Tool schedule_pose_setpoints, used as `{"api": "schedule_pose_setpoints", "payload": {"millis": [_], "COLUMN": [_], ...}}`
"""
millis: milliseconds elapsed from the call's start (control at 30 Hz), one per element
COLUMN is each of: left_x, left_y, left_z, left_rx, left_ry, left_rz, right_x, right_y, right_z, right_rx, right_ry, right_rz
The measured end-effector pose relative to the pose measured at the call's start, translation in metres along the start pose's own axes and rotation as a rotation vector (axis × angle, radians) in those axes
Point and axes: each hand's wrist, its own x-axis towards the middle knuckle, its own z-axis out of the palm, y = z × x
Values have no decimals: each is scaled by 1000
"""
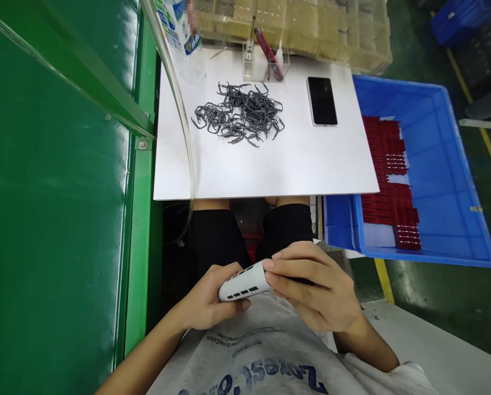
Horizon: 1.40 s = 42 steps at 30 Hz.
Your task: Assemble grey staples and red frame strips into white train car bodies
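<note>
Low in front of my shirt, I hold a white plastic part with dark rectangular slots (244,289) between both hands. My left hand (212,299) is closed round its left end, thumb on the near side and fingers over the far side. At its right end, the fingertips of my right hand (319,285) press against the part; the thumb is partly hidden. Beyond my hands, on the white tabletop (270,170), lies a tangled pile of dark grey bent plastic pieces (245,112). Neither hand touches that pile.
A phone (322,101) lies at the tabletop's right. Behind are a small clear holder with tools (265,68), a water bottle (183,44) and a divided tray (303,27). A blue bin (442,164) holds red slotted parts (387,181). A green machine frame (140,247) borders the left.
</note>
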Motion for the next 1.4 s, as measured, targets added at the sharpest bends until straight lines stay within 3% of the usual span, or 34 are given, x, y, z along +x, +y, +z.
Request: {"api": "schedule_pose_setpoints", "payload": {"millis": [233, 400, 633, 800, 900, 1000, 1167, 1400], "left_x": [1, -1, 1, -1, -4, -6, -12, -39], "left_y": [-2, -4, -5, 1, 10, 23, 52, 83], "left_z": [10, 11, 14, 24, 30, 33, 27, 9], "left_rx": [-4, 114, 326, 367, 418, 505, 631, 932], "left_ry": [53, 103, 216, 245, 229, 254, 384, 586], "left_rz": [-18, 25, -45, -66, -87, -108, -117, -261], "right_x": [-3, -12, -17, -15, -15, -16, -4, 27], "right_y": [-5, -4, 0, -8, -22, -31, -19, 7], "right_z": [-7, -2, 12, -3, -18, -20, -3, 30], "right_rx": [-212, -21, -169, -188, -240, -257, -111, 117], "right_ry": [-63, -46, 58, 48, -2, 51, 289, 301], "right_rz": [9, 83, 143, 115, 44, 31, 4, -22]}}
